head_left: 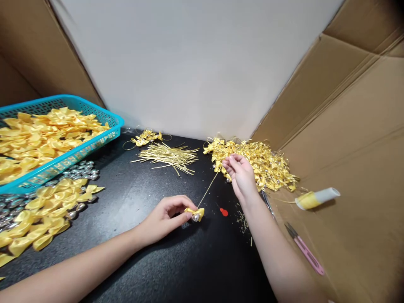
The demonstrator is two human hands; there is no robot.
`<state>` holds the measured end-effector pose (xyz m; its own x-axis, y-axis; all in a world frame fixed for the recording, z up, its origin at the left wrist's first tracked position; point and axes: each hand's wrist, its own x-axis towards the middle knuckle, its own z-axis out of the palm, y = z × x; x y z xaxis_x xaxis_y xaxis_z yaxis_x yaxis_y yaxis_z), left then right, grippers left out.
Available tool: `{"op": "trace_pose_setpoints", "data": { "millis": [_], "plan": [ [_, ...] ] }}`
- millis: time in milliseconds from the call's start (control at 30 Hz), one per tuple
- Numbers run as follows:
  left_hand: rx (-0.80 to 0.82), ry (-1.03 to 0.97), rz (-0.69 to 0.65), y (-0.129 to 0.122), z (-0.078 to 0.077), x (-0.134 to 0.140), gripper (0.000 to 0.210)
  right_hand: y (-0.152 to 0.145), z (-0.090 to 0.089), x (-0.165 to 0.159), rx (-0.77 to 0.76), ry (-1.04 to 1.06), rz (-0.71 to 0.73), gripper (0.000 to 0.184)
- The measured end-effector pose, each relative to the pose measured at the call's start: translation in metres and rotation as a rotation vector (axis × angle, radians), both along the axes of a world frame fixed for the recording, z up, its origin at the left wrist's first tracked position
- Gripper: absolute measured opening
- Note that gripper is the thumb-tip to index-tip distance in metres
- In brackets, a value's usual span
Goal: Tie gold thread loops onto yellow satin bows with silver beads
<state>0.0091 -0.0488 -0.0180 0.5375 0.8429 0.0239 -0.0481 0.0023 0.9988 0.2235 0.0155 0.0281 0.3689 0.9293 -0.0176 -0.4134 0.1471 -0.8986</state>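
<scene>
My left hand point(172, 216) is closed, thumb and fingers pinching a small yellow ribbon bow point(201, 213) with a silver bead at its middle. From the bow a thin gold cord point(208, 190) runs straight up and to the right toward my right hand point(241, 174). The fingers of that hand are curled and pinched together at the cord's upper end; the exact grip point is hard to make out. Behind the right hand lies a heap of finished-looking yellow bows point(261, 162) with beads and gold loops. A bundle of cut gold cords point(170, 156) lies beyond my left hand.
A turquoise basket point(118, 122) of yellow bows stands at the left, with silver beads point(83, 170) and loose bows point(53, 204) before it. At right are a red flat piece point(224, 212), cord scraps point(243, 221), pink thread snips point(309, 255) and a yellow-wound tube point(306, 201). Cardboard walls flank the table.
</scene>
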Motion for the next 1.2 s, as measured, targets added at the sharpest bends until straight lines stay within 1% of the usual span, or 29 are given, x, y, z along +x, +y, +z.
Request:
{"op": "trace_pose_setpoints", "data": {
  "millis": [67,133,200,267,333,467,500,567,700,733,800,867,933,1000,1100,1200],
  "plan": [
    [0.003,-0.004,-0.006,0.0,0.0,0.0,0.012,0.0,-0.001,-0.003,-0.003,0.007,0.005,0.026],
    [-0.033,0.02,-0.026,0.0,-0.001,0.001,0.013,-0.001,0.001,-0.004,0.003,0.016,-0.006,0.025],
    [-0.046,0.06,-0.038,-0.001,-0.002,0.001,0.014,-0.002,0.004,-0.004,0.027,0.025,-0.043,0.023],
    [-0.024,0.089,-0.037,-0.003,-0.004,0.001,0.015,-0.003,0.008,-0.002,0.069,0.034,-0.091,0.021],
    [-0.008,0.095,-0.045,-0.004,-0.005,0.001,0.014,-0.004,0.011,-0.001,0.096,0.043,-0.109,0.018],
    [0.045,0.081,-0.049,-0.003,-0.005,0.001,0.011,-0.001,0.009,0.004,0.024,0.04,-0.061,0.016],
    [0.09,0.092,-0.057,-0.003,-0.004,0.001,0.01,0.0,0.007,0.005,0.0,0.029,-0.044,0.016],
    [0.235,0.134,-0.112,-0.002,-0.001,0.0,0.012,0.003,0.001,0.006,-0.043,-0.006,0.008,0.016],
    [0.611,0.257,-0.241,-0.008,0.012,-0.002,0.027,0.007,-0.013,0.0,-0.142,-0.103,0.151,0.016],
    [0.713,0.312,-0.264,-0.011,0.016,-0.002,0.026,0.008,-0.017,-0.004,-0.165,-0.128,0.182,0.016],
    [0.925,0.493,-0.33,-0.017,0.025,-0.001,0.02,0.01,-0.023,-0.013,-0.207,-0.179,0.233,0.016],
    [1.063,0.725,-0.403,-0.023,0.034,0.002,0.013,0.014,-0.029,-0.023,-0.247,-0.233,0.269,0.016],
    [1.083,0.922,-0.44,-0.027,0.041,0.006,0.01,0.018,-0.035,-0.033,-0.286,-0.292,0.283,0.016],
    [1.049,1.046,-0.449,-0.028,0.045,0.01,0.009,0.021,-0.041,-0.042,-0.324,-0.355,0.278,0.016],
    [0.996,1.118,-0.444,-0.024,0.047,0.014,0.009,0.025,-0.048,-0.048,-0.35,-0.449,0.244,0.016],
    [0.944,1.131,-0.426,-0.02,0.049,0.015,0.014,0.025,-0.049,-0.047,-0.323,-0.53,0.201,0.013]
  ]
}}
